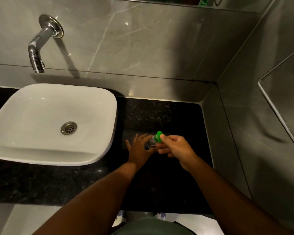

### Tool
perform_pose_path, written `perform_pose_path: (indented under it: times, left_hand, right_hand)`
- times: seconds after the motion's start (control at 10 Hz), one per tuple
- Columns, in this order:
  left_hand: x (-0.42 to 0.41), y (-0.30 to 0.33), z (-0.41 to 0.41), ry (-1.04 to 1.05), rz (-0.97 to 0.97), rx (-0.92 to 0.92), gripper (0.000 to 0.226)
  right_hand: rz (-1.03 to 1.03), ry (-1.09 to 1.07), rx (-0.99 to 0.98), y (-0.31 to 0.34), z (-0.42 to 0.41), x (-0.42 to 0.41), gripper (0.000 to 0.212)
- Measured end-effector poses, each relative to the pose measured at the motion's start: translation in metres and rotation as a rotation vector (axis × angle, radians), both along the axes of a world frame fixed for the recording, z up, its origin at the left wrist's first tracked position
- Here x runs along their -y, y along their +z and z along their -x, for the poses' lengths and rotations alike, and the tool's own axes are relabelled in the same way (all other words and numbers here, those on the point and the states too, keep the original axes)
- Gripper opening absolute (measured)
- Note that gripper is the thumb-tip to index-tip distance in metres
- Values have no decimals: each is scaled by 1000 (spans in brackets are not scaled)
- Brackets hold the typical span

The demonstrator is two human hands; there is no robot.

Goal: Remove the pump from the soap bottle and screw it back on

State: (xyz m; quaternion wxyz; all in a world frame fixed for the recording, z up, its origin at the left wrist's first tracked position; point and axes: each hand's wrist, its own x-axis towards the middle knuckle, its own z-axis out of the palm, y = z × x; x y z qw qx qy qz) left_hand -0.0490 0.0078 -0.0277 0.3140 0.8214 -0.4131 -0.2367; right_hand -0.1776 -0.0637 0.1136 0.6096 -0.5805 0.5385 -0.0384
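Observation:
A small clear soap bottle (150,143) stands on the black granite counter (168,116), to the right of the sink. Its green pump (158,136) sits at the top of the bottle. My left hand (138,147) is wrapped around the bottle's left side, fingers spread, and hides most of the body. My right hand (176,146) pinches the green pump from the right with thumb and fingertips. Whether the pump is seated in the neck or lifted off is hidden by the fingers.
A white basin (15,107) sits on the counter to the left, with a chrome wall tap (36,53) above it. Grey tiled walls close the counter at the back and on the right. A glass panel edge (278,112) hangs on the right wall.

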Motion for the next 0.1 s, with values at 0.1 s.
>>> perform_pose_path:
  times: [0.1]
  left_hand:
    - [1, 0, -3, -3, -47, 7, 74]
  right_hand:
    - [113, -205, 167, 1, 16, -1, 29]
